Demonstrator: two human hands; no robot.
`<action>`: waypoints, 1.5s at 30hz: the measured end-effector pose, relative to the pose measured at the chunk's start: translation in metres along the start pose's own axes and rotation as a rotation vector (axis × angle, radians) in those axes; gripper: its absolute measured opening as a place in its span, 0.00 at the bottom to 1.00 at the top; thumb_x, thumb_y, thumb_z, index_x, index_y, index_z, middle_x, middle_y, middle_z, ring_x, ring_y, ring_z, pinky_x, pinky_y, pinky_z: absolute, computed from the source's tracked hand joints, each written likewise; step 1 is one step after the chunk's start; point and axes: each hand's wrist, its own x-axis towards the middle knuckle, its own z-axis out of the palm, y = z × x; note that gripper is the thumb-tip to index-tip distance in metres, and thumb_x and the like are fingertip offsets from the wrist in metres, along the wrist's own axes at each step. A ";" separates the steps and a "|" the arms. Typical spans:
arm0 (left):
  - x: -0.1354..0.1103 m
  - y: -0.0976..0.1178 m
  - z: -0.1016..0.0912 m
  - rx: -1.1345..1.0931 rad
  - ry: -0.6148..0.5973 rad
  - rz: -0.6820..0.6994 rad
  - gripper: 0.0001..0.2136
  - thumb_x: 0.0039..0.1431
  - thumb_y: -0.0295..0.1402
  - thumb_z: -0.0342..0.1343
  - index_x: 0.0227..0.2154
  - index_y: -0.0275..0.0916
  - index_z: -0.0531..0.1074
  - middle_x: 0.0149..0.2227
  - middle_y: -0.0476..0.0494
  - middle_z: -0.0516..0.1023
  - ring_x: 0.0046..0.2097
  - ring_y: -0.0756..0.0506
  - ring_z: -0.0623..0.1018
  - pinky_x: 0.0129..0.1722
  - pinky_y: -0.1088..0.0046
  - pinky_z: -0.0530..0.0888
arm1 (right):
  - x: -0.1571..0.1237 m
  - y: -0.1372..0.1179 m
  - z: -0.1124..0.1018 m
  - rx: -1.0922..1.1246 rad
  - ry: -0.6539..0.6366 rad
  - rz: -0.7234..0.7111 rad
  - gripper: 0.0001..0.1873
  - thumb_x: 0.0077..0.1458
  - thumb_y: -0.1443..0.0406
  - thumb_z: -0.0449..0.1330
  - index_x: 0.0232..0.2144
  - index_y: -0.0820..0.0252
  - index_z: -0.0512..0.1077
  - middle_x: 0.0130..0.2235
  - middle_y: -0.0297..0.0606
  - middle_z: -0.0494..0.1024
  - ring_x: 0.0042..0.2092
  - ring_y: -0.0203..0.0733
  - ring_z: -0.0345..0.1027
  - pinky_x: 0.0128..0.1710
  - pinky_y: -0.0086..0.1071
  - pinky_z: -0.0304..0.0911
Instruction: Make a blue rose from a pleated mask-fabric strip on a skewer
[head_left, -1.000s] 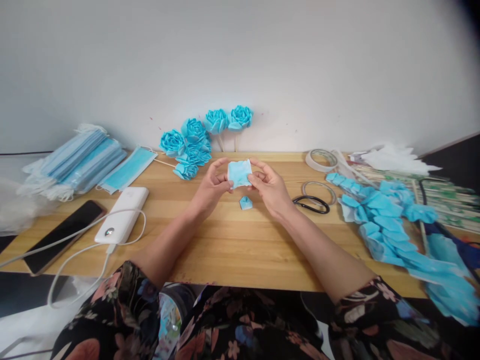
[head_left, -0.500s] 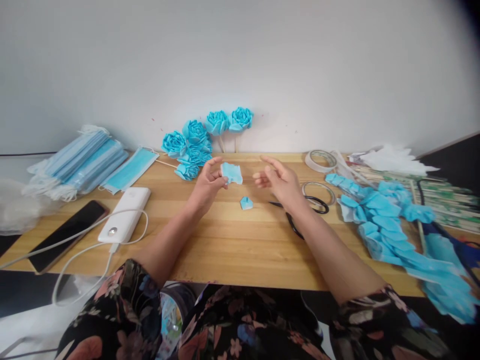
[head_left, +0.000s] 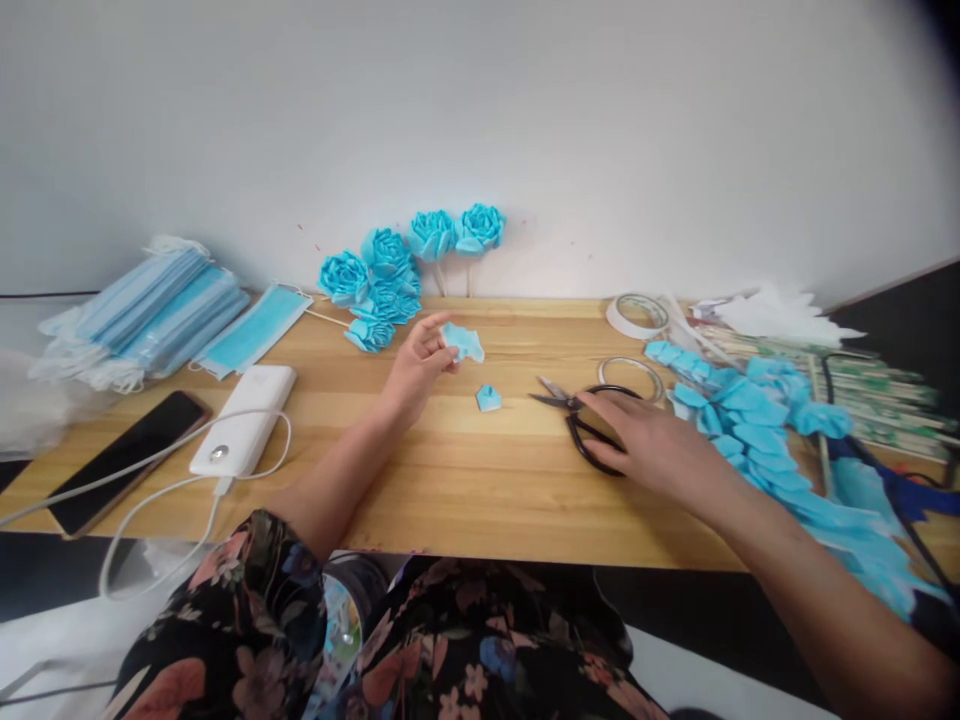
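Note:
My left hand point(head_left: 416, 368) hovers over the wooden table point(head_left: 465, 480) and pinches a small light-blue piece of mask fabric point(head_left: 464, 343) between thumb and fingers. A smaller folded blue scrap point(head_left: 488, 399) lies on the table just below it. My right hand point(head_left: 652, 445) rests on the table at the right with its fingers laid over the black handles of a pair of scissors point(head_left: 577, 415), whose blades point left toward the scrap.
Blue fabric roses point(head_left: 397, 270) lean on the wall at the back. A stack of blue face masks point(head_left: 142, 320), a white power bank point(head_left: 244, 435) with cable and a phone point(head_left: 124, 460) lie left. Tape rolls point(head_left: 637, 315) and cut blue petals point(head_left: 757, 430) lie right.
My right hand let go of the blue fabric piece and moved right and down onto the scissors. My left hand kept the piece, which now hangs smaller and crumpled.

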 end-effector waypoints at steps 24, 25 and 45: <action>-0.002 0.001 0.001 -0.132 0.044 0.017 0.20 0.50 0.32 0.68 0.46 0.40 0.73 0.32 0.51 0.78 0.33 0.52 0.78 0.37 0.75 0.74 | 0.065 -0.078 -0.008 1.768 -0.239 0.229 0.27 0.61 0.49 0.56 0.51 0.64 0.71 0.31 0.34 0.69 0.23 0.29 0.60 0.19 0.25 0.58; -0.002 0.001 0.001 -0.131 0.045 0.013 0.20 0.49 0.32 0.68 0.46 0.40 0.73 0.32 0.51 0.78 0.33 0.52 0.78 0.38 0.74 0.74 | 0.066 -0.077 -0.008 1.767 -0.242 0.244 0.27 0.61 0.48 0.57 0.51 0.64 0.71 0.31 0.34 0.69 0.22 0.29 0.60 0.19 0.25 0.58; -0.005 0.000 0.004 -0.111 0.028 -0.017 0.21 0.47 0.32 0.70 0.46 0.40 0.74 0.34 0.49 0.80 0.34 0.51 0.78 0.39 0.73 0.73 | 0.071 -0.086 -0.008 1.696 -0.188 0.293 0.28 0.56 0.46 0.61 0.45 0.64 0.74 0.29 0.34 0.67 0.25 0.29 0.58 0.18 0.23 0.58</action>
